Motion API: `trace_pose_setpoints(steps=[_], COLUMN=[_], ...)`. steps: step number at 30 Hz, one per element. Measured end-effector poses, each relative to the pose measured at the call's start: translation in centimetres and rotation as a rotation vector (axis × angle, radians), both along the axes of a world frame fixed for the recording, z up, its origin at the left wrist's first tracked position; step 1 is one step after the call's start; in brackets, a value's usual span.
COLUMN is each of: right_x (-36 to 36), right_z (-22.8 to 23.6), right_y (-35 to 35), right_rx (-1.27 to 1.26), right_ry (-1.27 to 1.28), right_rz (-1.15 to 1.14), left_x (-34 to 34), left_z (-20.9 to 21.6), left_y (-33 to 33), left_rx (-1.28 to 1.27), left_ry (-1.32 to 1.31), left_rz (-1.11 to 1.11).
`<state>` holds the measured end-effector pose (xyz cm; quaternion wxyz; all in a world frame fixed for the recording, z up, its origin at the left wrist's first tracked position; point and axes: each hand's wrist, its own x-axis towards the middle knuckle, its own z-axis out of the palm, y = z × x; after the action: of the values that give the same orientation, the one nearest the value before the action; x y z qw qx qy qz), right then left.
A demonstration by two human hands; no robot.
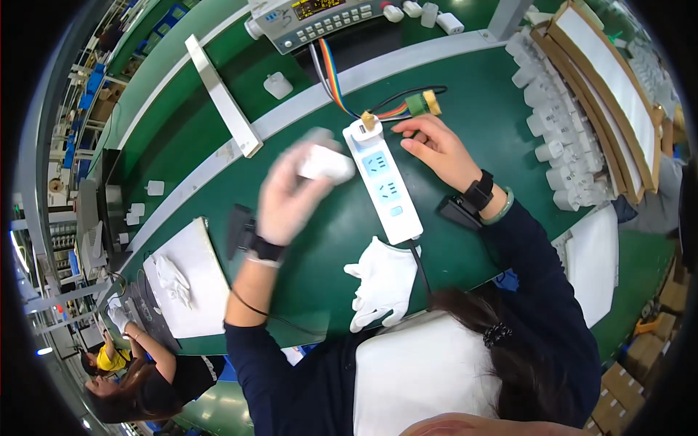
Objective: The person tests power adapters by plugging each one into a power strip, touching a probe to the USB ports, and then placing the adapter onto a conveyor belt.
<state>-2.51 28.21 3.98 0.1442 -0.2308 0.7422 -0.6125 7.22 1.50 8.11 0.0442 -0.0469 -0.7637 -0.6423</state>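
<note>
My left hand (pixel 285 190), blurred by motion, is shut on a white charger (pixel 326 164) just left of the power strip. The white power strip (pixel 396 211) lies on the green table with two blue socket faces showing. Another white charger (pixel 364 131) sits at its far end, with a tan connector (pixel 369 120) at that charger's edge. To the right of it is my right hand (pixel 441 151), its thumb and forefinger apart and nothing seen in them. A rainbow ribbon cable (pixel 331 76) runs to the tan connector. A green and yellow connector (pixel 424 103) lies beyond my right fingers.
A white glove (pixel 383 282) lies near the table's front edge. A grey bench instrument (pixel 320 22) stands at the back. Rows of white chargers (pixel 552 149) line the right, beside cardboard dividers (pixel 607 94). A white bar (pixel 222 98) lies at back left. A co-worker (pixel 156 378) is at far left.
</note>
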Motion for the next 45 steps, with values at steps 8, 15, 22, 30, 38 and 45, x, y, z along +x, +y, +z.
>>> trace_pose_setpoints(steps=[8, 15, 22, 30, 38, 45], right_x=[0.2, 0.5, 0.2, -0.2, -1.8, 2.5], right_z=[-0.2, -0.2, -0.5, 4.2, 4.9, 6.9], right_y=[0.5, 0.4, 0.3, -1.5, -4.0, -1.7], right_rx=[-0.011, -0.005, -0.052, -0.108, -0.093, -0.177], right_ry=[0.014, 0.022, 0.006, 0.098, 0.636, 0.438], right_rz=[-0.012, 0.012, -0.022, 0.049, 0.047, 0.03], left_x=[0.3, 1.5, 0.9, -2.8, -5.9, -5.8], left_z=[0.9, 0.7, -0.3, -1.8, -4.9, -4.6], left_y=[6.7, 8.1, 7.9, 4.0, 5.3, 5.1], left_rx=[-0.614, -0.745, -0.761, -0.218, -0.286, -0.247], left_ry=[0.241, 0.413, 0.391, 0.208, 0.114, 0.157], left_rz=[-0.22, -0.127, -0.118, 0.066, 0.088, 0.059])
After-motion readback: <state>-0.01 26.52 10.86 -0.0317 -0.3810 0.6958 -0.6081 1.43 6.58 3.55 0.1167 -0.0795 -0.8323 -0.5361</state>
